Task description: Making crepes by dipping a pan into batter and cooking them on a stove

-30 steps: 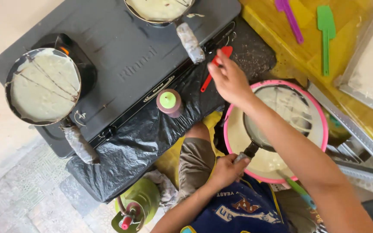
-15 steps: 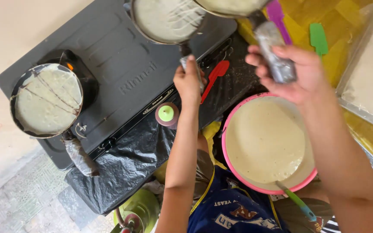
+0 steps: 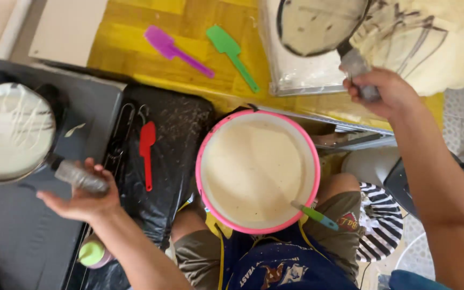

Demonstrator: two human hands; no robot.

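Note:
My left hand [image 3: 79, 196] grips the wrapped handle of a dark pan [image 3: 12, 131] spread with pale batter; the pan sits on a grey stove [image 3: 22, 231]. My right hand [image 3: 385, 94] holds the handle of a second pan [image 3: 318, 24], raised and tilted at the top right beside a stack of thin pale crepes [image 3: 436, 43]. Between my knees stands a pink-rimmed bowl [image 3: 204, 156] full of cream batter, with a green-and-blue-handled utensil [image 3: 318, 216] leaning in it.
A red spatula [image 3: 147, 153] lies on black plastic sheeting [image 3: 181, 123] beside the stove. Purple [image 3: 175, 49] and green [image 3: 233, 55] spatulas rest on the yellow surface [image 3: 119, 32]. A green-capped bottle [image 3: 91, 253] stands at the lower left, a striped cloth [image 3: 378, 217] at the right.
The view swung right. My right hand carried its pan from above the stove over to the crepe stack. My left hand stays on the handle of a pan on the stove.

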